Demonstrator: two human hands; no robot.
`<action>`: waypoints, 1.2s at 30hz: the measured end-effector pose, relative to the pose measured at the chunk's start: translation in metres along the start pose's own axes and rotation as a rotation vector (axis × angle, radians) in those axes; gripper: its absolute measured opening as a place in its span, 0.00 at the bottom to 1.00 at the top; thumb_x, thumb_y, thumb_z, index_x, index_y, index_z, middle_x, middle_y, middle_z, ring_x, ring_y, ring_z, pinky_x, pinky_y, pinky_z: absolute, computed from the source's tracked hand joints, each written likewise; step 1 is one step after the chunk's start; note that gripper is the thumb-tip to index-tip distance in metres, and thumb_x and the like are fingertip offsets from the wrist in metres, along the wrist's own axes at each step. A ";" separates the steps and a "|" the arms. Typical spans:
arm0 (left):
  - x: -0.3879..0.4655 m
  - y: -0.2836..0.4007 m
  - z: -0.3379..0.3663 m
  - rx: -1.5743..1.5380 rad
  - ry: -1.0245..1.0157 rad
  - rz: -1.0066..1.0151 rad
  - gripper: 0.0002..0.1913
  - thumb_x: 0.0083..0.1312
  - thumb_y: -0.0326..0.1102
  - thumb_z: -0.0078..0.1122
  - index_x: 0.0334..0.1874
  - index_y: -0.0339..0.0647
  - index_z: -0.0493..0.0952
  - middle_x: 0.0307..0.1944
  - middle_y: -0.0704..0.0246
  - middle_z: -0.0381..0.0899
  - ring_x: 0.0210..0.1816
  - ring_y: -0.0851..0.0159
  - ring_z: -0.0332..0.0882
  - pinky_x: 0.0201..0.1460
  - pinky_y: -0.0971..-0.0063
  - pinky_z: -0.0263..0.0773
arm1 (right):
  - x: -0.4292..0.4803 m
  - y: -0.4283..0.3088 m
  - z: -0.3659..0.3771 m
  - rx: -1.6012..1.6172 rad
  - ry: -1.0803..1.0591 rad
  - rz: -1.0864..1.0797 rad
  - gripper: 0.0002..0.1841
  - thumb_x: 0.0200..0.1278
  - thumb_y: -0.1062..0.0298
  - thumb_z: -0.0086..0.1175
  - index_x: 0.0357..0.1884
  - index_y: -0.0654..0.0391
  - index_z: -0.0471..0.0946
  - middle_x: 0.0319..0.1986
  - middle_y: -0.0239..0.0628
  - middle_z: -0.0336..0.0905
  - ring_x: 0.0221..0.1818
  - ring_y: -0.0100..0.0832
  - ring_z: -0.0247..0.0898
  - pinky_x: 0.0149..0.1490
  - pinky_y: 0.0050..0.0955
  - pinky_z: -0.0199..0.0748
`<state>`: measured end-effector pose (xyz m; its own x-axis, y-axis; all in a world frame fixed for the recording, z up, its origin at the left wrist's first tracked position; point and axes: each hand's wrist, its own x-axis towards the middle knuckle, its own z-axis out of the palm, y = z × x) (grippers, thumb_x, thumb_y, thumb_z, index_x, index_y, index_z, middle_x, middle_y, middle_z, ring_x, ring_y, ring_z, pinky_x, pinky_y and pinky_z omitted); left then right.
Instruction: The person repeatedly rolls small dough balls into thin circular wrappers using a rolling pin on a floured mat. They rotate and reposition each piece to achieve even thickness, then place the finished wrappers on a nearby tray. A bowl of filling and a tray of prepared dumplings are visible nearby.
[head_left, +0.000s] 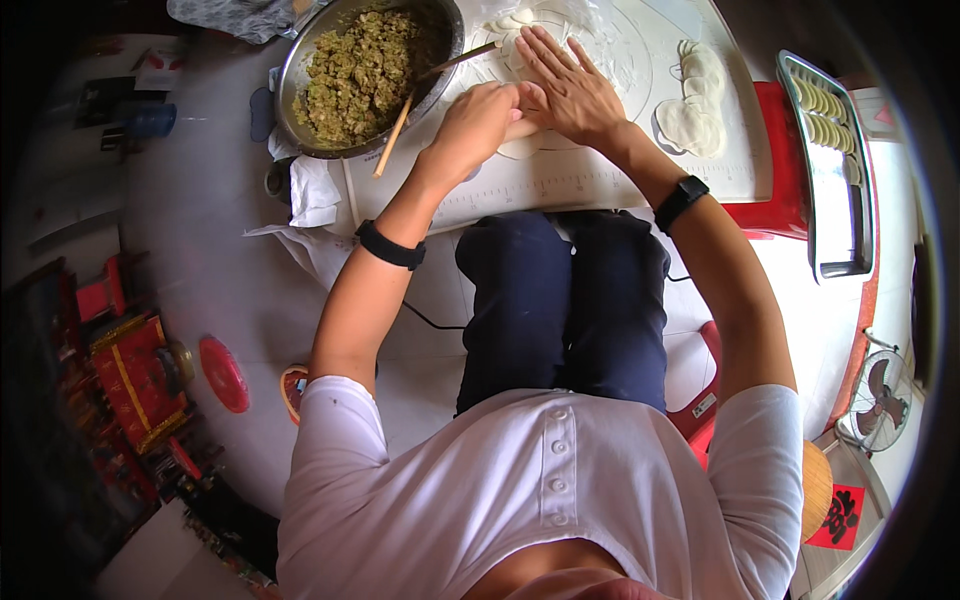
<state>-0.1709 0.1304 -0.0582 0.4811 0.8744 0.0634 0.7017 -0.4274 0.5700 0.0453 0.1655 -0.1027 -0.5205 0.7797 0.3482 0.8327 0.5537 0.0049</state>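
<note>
My left hand (480, 120) is curled just right of the steel bowl, its fingertips by a round dough wrapper (521, 147); what it grips is hidden. My right hand (577, 97) lies flat with fingers spread, its palm side over what looks like a short rolling pin (523, 127) that crosses the wrapper. Both rest over a floured silicone mat (555, 184) with printed rings and a ruler edge. Small dough pieces (514, 20) lie beyond my fingers. Overlapping wrappers (694, 124) lie to the right on the mat.
A steel bowl (459, 45) of minced filling (360, 75) stands at left, with chopsticks (394, 135) across its rim. Crumpled paper (313, 193) lies below it. At right, a metal tray (870, 217) holds rows of dumplings (825, 112), beside a red surface (780, 150).
</note>
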 end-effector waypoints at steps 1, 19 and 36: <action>0.000 0.000 0.000 -0.044 -0.018 -0.013 0.07 0.77 0.29 0.65 0.44 0.32 0.78 0.42 0.50 0.83 0.42 0.44 0.83 0.48 0.54 0.77 | -0.007 -0.001 -0.004 0.088 -0.009 -0.032 0.37 0.94 0.41 0.31 0.92 0.54 0.57 0.90 0.38 0.56 0.94 0.35 0.43 0.94 0.45 0.39; -0.010 -0.011 0.009 -0.058 -0.018 -0.116 0.10 0.75 0.33 0.71 0.45 0.32 0.81 0.39 0.55 0.88 0.42 0.49 0.88 0.48 0.56 0.79 | -0.046 -0.002 -0.021 0.130 -0.151 -0.093 0.39 0.93 0.39 0.32 0.92 0.55 0.58 0.91 0.40 0.55 0.93 0.37 0.45 0.93 0.47 0.43; -0.016 -0.011 0.001 -0.132 -0.031 -0.284 0.10 0.75 0.34 0.71 0.46 0.32 0.85 0.39 0.49 0.90 0.43 0.43 0.90 0.49 0.55 0.82 | -0.068 0.003 -0.035 0.221 -0.125 -0.203 0.40 0.93 0.38 0.33 0.93 0.55 0.53 0.91 0.40 0.52 0.93 0.38 0.47 0.94 0.47 0.43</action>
<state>-0.1856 0.1210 -0.0662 0.2931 0.9461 -0.1376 0.7370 -0.1319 0.6629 0.0903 0.1040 -0.0933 -0.7022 0.6693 0.2429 0.6556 0.7408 -0.1462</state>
